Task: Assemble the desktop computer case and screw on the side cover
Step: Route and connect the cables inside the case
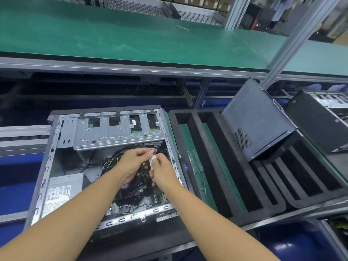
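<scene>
An open desktop computer case [56, 147] lies on its side in front of me, with its motherboard, cables and grey power supply [60, 193] exposed. Both my hands are inside it near the upper right. My left hand [131, 162] pinches a small connector by the drive cage [116, 129]. My right hand [162, 172] pinches a small white labelled piece [152, 161] just below it. A dark side cover [258, 119] leans upright in the foam rack to the right.
A black foam rack [226, 178] with long slots sits right of the case. Another dark computer case [316, 119] stands at the far right. A green mat shelf [131, 38] runs across the back, with an aluminium post [293, 40] at the right.
</scene>
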Motion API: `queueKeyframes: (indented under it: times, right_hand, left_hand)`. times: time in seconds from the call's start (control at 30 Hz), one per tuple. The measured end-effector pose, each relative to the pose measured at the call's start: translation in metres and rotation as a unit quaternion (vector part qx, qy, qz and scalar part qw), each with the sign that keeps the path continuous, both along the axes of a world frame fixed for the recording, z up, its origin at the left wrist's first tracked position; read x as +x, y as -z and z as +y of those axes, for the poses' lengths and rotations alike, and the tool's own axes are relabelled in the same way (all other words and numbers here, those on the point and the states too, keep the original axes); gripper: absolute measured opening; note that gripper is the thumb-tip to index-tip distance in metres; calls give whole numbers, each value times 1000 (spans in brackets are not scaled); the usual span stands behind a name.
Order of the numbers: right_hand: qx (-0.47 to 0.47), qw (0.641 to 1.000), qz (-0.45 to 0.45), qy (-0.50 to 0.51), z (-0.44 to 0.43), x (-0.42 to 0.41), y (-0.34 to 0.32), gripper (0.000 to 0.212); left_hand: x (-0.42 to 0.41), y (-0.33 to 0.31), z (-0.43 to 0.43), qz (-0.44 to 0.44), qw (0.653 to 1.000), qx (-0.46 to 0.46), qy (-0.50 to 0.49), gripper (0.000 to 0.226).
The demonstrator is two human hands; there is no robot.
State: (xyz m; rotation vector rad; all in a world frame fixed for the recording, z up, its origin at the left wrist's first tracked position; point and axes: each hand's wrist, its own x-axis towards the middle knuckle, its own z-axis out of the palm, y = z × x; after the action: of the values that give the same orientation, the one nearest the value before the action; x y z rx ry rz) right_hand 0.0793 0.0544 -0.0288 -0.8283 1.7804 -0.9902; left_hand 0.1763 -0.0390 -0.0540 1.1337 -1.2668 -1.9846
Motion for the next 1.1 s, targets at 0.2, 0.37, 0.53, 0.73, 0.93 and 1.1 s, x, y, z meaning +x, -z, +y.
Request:
queueKeyframes:
  times: [0.2,0.37,0.53,0.73,0.93,1.1]
  right_hand:
    - [-29,999,19,35,-6,2,2,23]
    - [-34,998,14,45,-7,3,2,23]
    - [-19,999,22,43,-9,2,3,20]
    - [10,999,13,50,-11,4,1,21]
    - [26,997,-25,71,-12,5,-1,21]
    - [78,994,-33,65,-13,5,0,29]
  left_hand:
    - [-1,4,2,17,1000,4,-6,21]
    - [-3,5,4,18,1000,-6,-22,23]
    - [0,4,3,-4,1000,1,-31,22]
    - [-2,0,5,-26,999,31,-32,17]
    - [8,-7,3,-12,999,47,-14,30]
    - [21,-7,7,20,998,43,45,55]
